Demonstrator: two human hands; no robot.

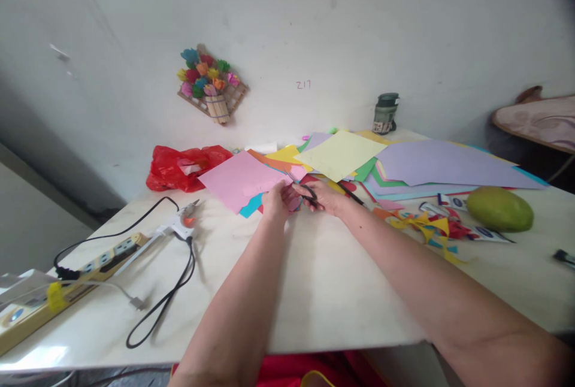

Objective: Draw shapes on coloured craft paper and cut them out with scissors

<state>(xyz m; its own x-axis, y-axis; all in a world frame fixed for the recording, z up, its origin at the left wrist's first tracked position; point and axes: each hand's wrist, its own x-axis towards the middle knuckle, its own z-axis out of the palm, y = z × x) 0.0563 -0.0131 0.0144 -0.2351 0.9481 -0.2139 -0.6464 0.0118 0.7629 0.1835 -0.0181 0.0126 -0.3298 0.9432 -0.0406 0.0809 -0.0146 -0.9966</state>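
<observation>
Fingers of my right hand [327, 197] are closed round the black handles of a pair of scissors [309, 193], whose blades point up and left toward pink paper. My left hand [277, 198] pinches pink paper close to the blades; which piece exactly is partly hidden by the fingers. A large pink sheet [238, 178] with an uneven cut edge lies just beyond and left of that hand. Under it show a blue piece [252, 205] and an orange sheet [269, 160]. A pale yellow sheet [341, 155] rests on other coloured papers behind my hands.
At right are a purple sheet [431, 161], a green fruit [500, 209], glue-like tubes [489, 233] and yellow paper scraps [417, 224]. A red plastic bag [171, 171], a glue gun [182, 219] with its cord, and a power strip [103, 261] occupy the left.
</observation>
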